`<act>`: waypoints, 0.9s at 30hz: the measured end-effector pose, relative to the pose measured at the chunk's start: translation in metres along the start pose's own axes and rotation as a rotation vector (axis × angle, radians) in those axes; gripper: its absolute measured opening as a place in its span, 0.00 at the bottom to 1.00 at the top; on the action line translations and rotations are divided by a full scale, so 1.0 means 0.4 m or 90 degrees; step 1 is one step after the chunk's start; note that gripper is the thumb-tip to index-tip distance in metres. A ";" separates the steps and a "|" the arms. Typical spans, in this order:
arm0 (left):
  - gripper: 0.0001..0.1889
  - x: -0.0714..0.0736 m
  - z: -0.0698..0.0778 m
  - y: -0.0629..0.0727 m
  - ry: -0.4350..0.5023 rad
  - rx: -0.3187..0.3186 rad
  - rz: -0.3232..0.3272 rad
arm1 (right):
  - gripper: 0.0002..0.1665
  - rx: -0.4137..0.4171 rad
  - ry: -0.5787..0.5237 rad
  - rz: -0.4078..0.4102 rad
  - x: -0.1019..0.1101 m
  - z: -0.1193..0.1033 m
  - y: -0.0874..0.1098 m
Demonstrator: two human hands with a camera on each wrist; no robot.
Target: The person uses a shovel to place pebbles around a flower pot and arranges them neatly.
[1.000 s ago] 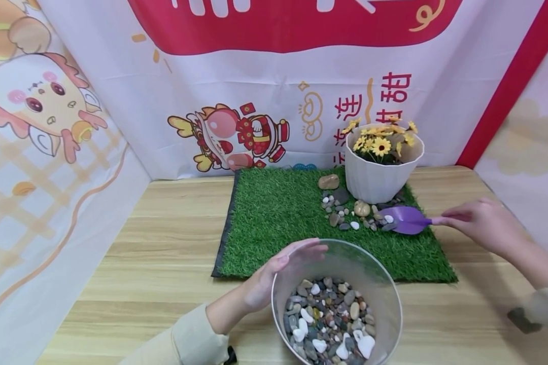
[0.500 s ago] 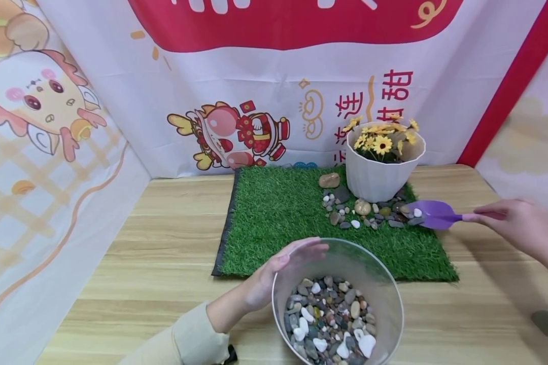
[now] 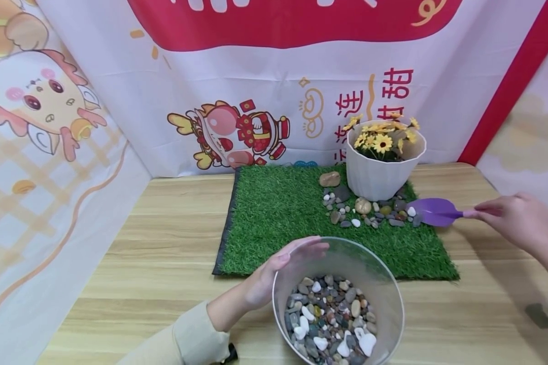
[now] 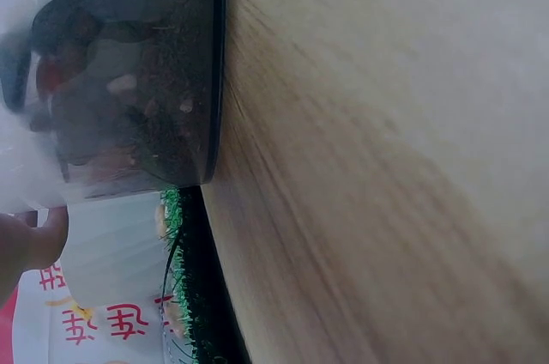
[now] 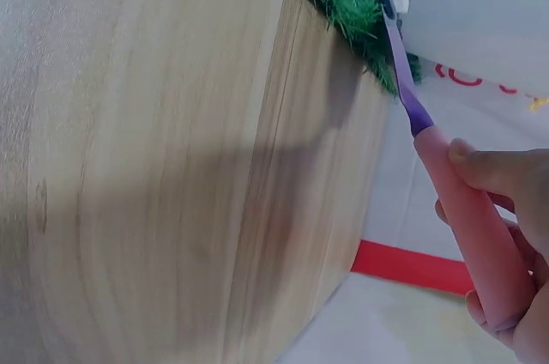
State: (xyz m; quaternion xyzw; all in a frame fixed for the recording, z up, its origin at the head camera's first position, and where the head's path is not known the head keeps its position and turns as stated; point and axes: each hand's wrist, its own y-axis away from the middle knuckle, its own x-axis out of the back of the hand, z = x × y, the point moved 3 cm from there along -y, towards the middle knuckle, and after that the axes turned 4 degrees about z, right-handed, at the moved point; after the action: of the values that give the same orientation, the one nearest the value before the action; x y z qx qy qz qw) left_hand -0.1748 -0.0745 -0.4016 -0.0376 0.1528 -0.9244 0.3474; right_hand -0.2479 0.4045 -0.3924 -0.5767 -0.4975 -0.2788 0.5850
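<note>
My right hand (image 3: pixel 516 218) grips the pink handle (image 5: pixel 472 227) of a garden trowel. The purple trowel blade (image 3: pixel 436 212) lies low over the right edge of the artificial turf mat (image 3: pixel 274 218). Pebbles (image 3: pixel 385 212) are strewn by its tip, including a white one (image 3: pixel 411 211) right at the tip. My left hand (image 3: pixel 267 276) rests against the left side of a clear bucket (image 3: pixel 385 299), its straight fingers reaching round the far wall. Many mixed stones (image 3: pixel 331 319) cover the bucket's bottom. Behind the strewn pebbles stands a white ribbed flowerpot (image 3: pixel 376 177) with yellow flowers (image 3: pixel 382 143).
A larger tan stone (image 3: pixel 330 179) lies left of the pot, and a round beige stone (image 3: pixel 363 205) in front of it. The mat lies on a wood-grain table (image 3: pixel 164 228). Printed cloth walls (image 3: pixel 265 71) enclose the table at the back and sides.
The trowel has moved right, away from the pot, and its blade has tipped off its stones, which now lie on the mat. The left hand and bucket have stayed put.
</note>
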 end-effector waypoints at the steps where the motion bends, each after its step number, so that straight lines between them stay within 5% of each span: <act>1: 0.36 0.000 0.000 0.000 -0.001 0.000 0.001 | 0.17 -0.002 -0.003 0.003 0.001 0.002 -0.001; 7: 0.37 0.001 -0.001 0.000 0.003 -0.003 0.002 | 0.18 -0.003 0.006 0.025 0.009 0.004 -0.007; 16: 0.37 -0.003 0.005 -0.006 0.020 -0.017 -0.010 | 0.22 -0.057 -0.021 -0.016 0.026 -0.009 -0.007; 27: 0.37 -0.002 0.002 -0.001 0.033 -0.013 -0.007 | 0.21 0.007 -0.064 -0.037 0.019 -0.144 -0.050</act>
State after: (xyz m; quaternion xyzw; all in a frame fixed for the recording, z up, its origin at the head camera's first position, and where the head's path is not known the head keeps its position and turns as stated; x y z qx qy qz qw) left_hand -0.1742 -0.0739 -0.4009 -0.0185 0.1710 -0.9255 0.3375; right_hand -0.2483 0.3478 -0.3684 -0.5720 -0.5446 -0.2637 0.5537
